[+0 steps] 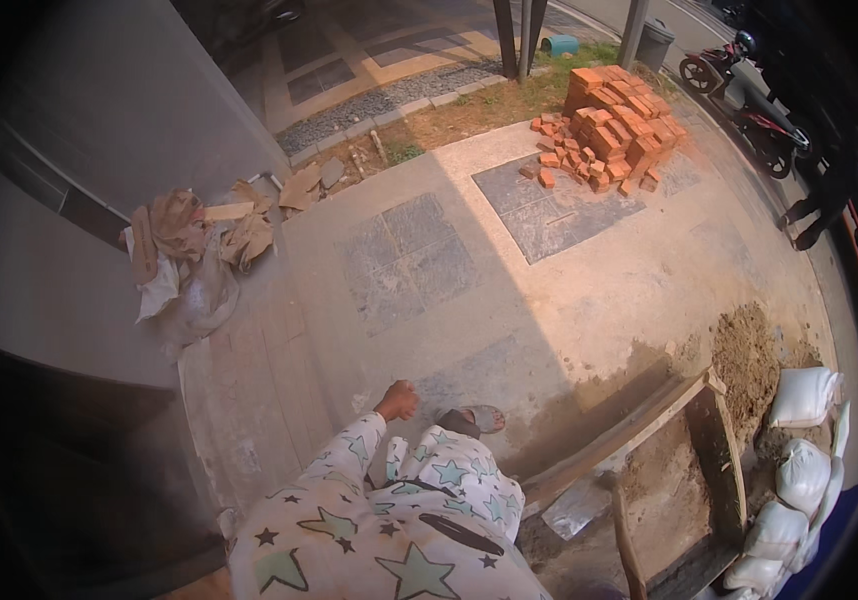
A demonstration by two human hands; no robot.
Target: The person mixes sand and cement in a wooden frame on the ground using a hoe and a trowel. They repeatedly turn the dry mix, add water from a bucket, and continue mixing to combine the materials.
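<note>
A white long-sleeved shirt [384, 545] is scattered with large mint-green, dark-outlined stars and smaller solid dark ones, its sleeve [349, 452] similarly printed, above a grey sandal [489, 418].

The brick pile [619, 125] is matt, rough fired clay; the sand heap [746, 350] is coarse and grainy. The box [639, 425] is rough wood. The sacks [804, 472] resemble woven plastic, the crumpled bags [179, 225] matt paper. The garment [389, 545] is matt cloth.

One hand [397, 401], one brick pile [621, 128], one wooden trough [639, 425]
</note>
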